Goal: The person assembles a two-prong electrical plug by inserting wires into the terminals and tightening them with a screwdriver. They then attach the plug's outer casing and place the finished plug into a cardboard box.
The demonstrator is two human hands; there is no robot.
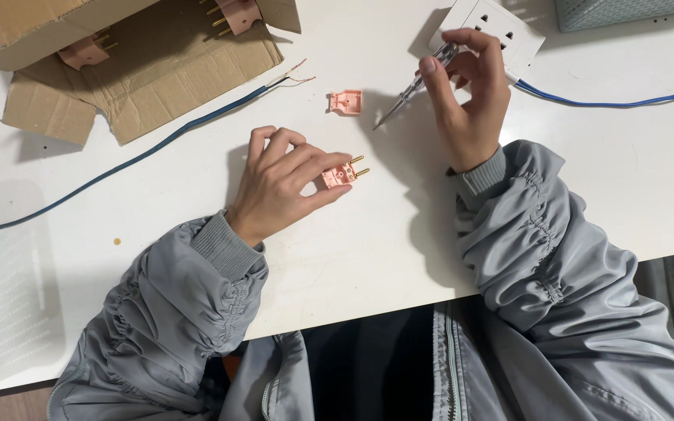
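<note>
Grey sleeves (196, 312) framed my left hand (278, 183) pinching the pink plug (342, 173); right hand (470, 93) gripped the screwdriver (415, 86), whose tip, I judged, risked slipping.

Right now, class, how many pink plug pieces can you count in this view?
4: one in the left hand, a plug body; one cover on the table; two plugs on the cardboard. More may be hidden.

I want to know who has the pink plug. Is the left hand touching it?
Touching. The head view shows the left hand's fingertips pinching the pink plug, its brass pins sticking out past them.
</note>
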